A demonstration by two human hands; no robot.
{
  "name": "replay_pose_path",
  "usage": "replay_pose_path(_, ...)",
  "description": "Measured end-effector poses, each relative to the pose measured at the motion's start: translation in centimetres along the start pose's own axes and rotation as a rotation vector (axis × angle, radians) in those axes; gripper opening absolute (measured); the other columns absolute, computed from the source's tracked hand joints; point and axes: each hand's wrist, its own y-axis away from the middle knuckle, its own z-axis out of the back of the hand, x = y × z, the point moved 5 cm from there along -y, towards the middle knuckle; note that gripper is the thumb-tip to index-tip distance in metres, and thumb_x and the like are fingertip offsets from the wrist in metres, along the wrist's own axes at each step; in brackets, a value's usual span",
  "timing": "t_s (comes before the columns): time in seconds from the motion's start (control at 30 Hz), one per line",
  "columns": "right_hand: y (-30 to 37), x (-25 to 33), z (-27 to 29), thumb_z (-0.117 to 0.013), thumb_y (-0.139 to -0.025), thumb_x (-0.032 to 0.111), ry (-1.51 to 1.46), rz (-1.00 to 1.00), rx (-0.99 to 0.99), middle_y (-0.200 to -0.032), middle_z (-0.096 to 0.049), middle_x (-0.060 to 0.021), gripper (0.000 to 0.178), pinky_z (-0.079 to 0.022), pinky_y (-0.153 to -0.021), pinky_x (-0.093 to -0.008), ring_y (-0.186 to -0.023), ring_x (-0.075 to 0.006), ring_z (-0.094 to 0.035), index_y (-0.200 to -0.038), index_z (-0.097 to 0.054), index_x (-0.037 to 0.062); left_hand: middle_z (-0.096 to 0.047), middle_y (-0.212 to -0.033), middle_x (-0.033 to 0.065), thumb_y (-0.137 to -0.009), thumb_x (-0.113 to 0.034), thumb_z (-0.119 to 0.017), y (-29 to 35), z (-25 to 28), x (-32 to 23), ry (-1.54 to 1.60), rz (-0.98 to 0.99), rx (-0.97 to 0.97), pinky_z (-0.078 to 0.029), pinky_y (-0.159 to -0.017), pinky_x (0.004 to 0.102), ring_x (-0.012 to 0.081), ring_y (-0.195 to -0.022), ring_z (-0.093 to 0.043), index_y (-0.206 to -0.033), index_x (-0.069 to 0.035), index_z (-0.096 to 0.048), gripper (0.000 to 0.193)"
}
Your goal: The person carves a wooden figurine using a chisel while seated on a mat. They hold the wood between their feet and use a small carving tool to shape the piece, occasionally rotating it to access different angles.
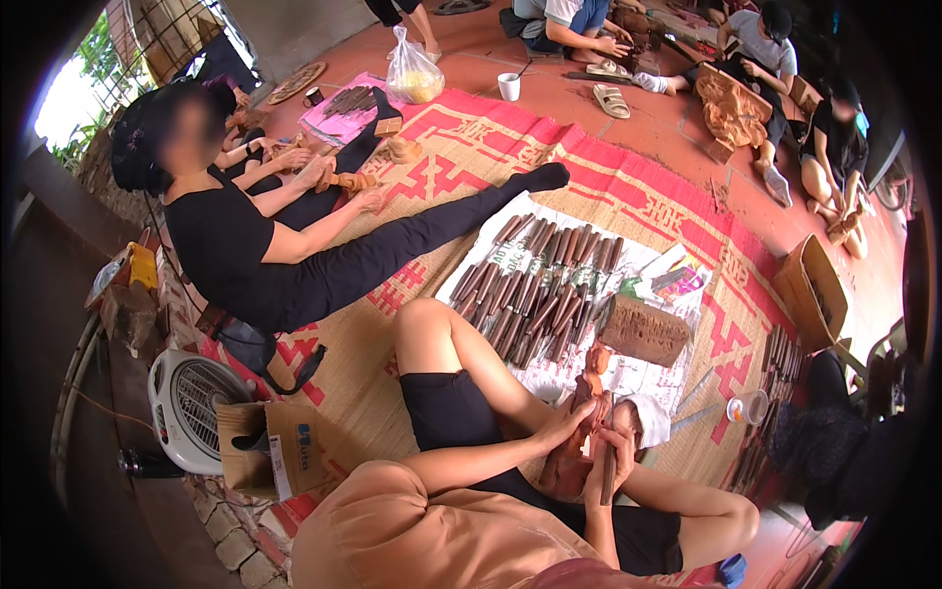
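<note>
Since the carving (563, 471) looks stiff but chippable, the left hand (571, 420) curls fingers round its middle, the right hand (618, 450) round a chisel (607, 479).

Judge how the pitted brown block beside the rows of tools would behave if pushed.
The block looks solid and stiff, so it probably won't flex. Its flat-sided shape suggests sliding rather than rolling, perhaps dragging the thin-looking white sheet beneath. Its rough, pitted face would likely give decent grip.
</note>
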Motion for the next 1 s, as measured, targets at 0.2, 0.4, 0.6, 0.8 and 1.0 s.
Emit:
replay_pose_path(0.2, -0.3, 2.3, -0.7, -0.069, -0.087, 0.017, 0.101, 0.061, 0.008, -0.094, -0.060, -0.0128, 0.016, -0.044, -0.081, -0.0355, -0.089, -0.0245, -0.055, -0.094, -0.066, 0.0030, -0.051, -0.130, 0.0096, -0.100, -0.042, -0.045, -0.6, -0.2, 0.9, 0.052, 0.046, 0.114, -0.037, -0.103, 0.0299, 0.0160, -0.120, -0.046, -0.139, 0.000, -0.041, 0.057)
replay_pose_path(0.4, 0.0, 1.6, -1.3, -0.066, -0.090, 0.022, 0.100, 0.077, -0.009, -0.088, -0.053, -0.0106, 0.019, -0.042, -0.076, -0.0356, -0.083, -0.0244, -0.051, -0.095, -0.068, 0.0034, -0.044, -0.141, 0.0116, -0.101, -0.050, -0.034, 0.2, 0.0, -1.0, 0.127, 0.136, 0.120, -0.030, -0.110, 0.0326, 0.0194, -0.131, -0.039, -0.143, 0.000, -0.036, 0.065)
replay_pose_path(0.6, -0.3, 2.8, -1.4, -0.061, -0.094, 0.030, 0.197, 0.090, -0.017, -0.090, -0.056, -0.0130, 0.028, -0.044, -0.079, -0.0366, -0.085, -0.0259, -0.056, -0.096, -0.063, 0.0022, -0.020, -0.157, 0.0142, -0.100, -0.057, -0.024, 0.9, 0.1, -2.0, 0.083, 0.122, -0.017, -0.015, -0.118, 0.0337, 0.0225, -0.145, -0.017, -0.152, -0.004, -0.017, 0.075)
replay_pose_path(0.8, 0.7, 0.5, -1.0, -0.056, -0.097, 0.038, -0.046, -0.066, -0.032, -0.097, -0.058, -0.0106, 0.039, -0.046, -0.083, -0.0323, -0.088, -0.0176, -0.056, -0.110, -0.050, 0.0024, -0.045, -0.140, 0.0102, -0.095, -0.045, -0.054, 0.0, -0.4, -0.4, 0.241, 0.086, 0.210, -0.036, -0.106, 0.0319, 0.0175, -0.128, -0.044, -0.144, -0.002, -0.034, 0.068)
replay_pose_path(1.0, 0.9, -0.7, -0.8, -0.060, -0.095, 0.020, -0.039, -0.098, -0.069, -0.098, -0.062, -0.0130, 0.022, -0.047, -0.083, -0.0327, -0.090, -0.0207, -0.060, -0.105, -0.054, 0.0022, -0.051, -0.133, 0.0077, -0.091, -0.046, -0.060, 1.4, -0.8, -4.2, 0.154, -0.005, 0.222, -0.037, -0.104, 0.0309, 0.0145, -0.124, -0.047, -0.143, -0.002, -0.036, 0.072)
